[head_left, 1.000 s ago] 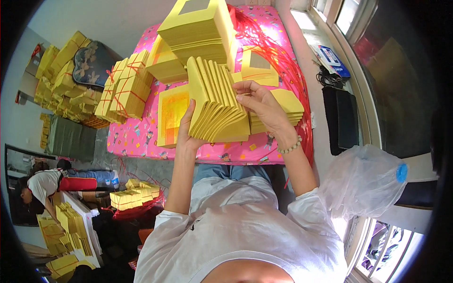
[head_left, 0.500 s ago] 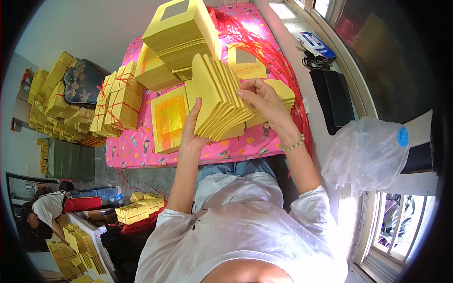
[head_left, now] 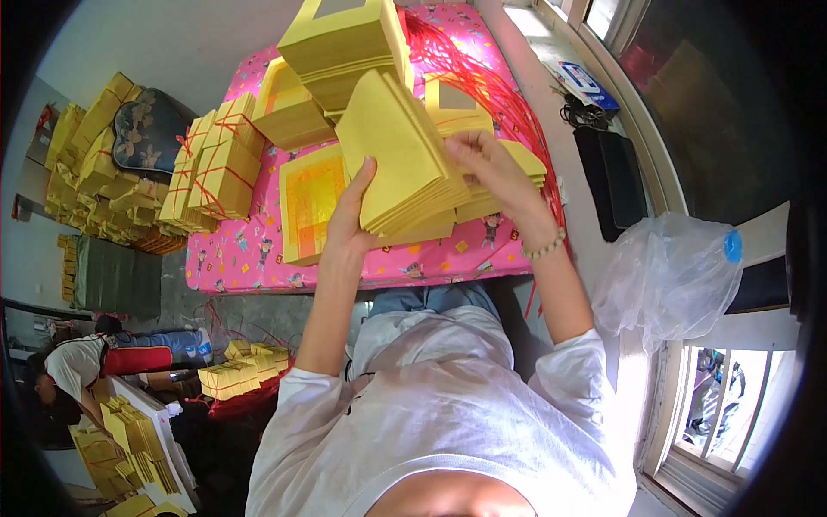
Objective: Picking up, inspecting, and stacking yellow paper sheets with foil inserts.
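My left hand (head_left: 351,214) grips a stack of folded yellow paper (head_left: 398,155) by its lower left side, thumb along the near face. The stack is held tilted above the bed, its sheets close together. My right hand (head_left: 506,183), with a beaded bracelet on the wrist, has its fingers closed at the stack's right edge; the fingertips are partly hidden. Just left of the held stack lies a yellow stack with an orange-gold printed panel (head_left: 312,202). Behind it rises a tall pile of yellow paper with a grey square (head_left: 345,56).
Red-tied yellow bundles (head_left: 226,168) stand on the pink bed cover (head_left: 258,267). Red strings (head_left: 469,65) trail along the bed's far right. A black case (head_left: 610,181) and clear plastic bag (head_left: 659,280) are by the window. At lower left, another person (head_left: 73,366) bends over yellow stacks.
The fanned sheets have closed into a more even stack, turned so its broad face shows. My right hand has shifted slightly right and down along its edge.
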A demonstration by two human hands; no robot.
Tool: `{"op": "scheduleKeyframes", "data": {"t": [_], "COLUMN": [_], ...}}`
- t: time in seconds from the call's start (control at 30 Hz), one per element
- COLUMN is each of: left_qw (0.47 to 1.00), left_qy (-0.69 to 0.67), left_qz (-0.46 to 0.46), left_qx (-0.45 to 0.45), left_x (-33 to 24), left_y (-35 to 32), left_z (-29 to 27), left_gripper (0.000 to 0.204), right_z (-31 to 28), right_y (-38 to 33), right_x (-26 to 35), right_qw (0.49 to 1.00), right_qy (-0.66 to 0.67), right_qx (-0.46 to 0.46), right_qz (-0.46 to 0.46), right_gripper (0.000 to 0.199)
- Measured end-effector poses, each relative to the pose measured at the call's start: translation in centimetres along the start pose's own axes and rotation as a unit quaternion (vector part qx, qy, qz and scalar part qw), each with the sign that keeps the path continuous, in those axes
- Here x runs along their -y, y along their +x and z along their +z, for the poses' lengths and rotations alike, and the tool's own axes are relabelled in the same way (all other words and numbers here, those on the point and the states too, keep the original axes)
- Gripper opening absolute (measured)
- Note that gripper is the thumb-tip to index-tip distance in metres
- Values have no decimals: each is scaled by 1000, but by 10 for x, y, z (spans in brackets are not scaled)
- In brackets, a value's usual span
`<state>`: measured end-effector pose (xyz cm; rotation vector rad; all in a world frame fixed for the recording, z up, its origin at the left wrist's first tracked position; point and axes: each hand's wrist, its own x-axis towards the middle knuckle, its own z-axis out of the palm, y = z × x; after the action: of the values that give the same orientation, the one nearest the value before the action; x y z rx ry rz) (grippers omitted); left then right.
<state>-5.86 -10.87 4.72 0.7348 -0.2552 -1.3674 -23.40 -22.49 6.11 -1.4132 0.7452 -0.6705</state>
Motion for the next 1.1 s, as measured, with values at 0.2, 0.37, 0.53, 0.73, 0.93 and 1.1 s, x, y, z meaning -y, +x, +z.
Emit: {"op": "scheduleKeyframes", "data": {"t": [0.2, 0.37, 0.53, 0.73, 0.93, 1.1], "left_qw": [985, 951, 915, 905, 961, 996], "left_qy": [105, 176, 185, 172, 176, 65], "left_qz": [139, 249, 324, 357, 210, 2], "left_qx": [-24, -55, -150, -156, -23, -57], "left_x": [-1, 14, 32, 74, 141, 176], "left_y": [22, 29, 36, 44, 8, 7], "left_z": [18, 39, 53, 77, 52, 18], "left_gripper": [60, 76, 81, 75, 64, 58], "right_z": [-12, -20, -24, -68, -127, -151], "right_y": [22, 61, 84, 128, 146, 157], "right_x": [32, 25, 56, 65, 62, 45], "right_qw": [989, 992, 966, 945, 929, 923], "right_qy": [123, 36, 4, -84, -144, -203], "right_qx": [84, 105, 257, 310, 331, 267], "right_qz": [24, -54, 27, 60, 83, 189], "right_gripper": [68, 77, 64, 59, 66, 70]}}
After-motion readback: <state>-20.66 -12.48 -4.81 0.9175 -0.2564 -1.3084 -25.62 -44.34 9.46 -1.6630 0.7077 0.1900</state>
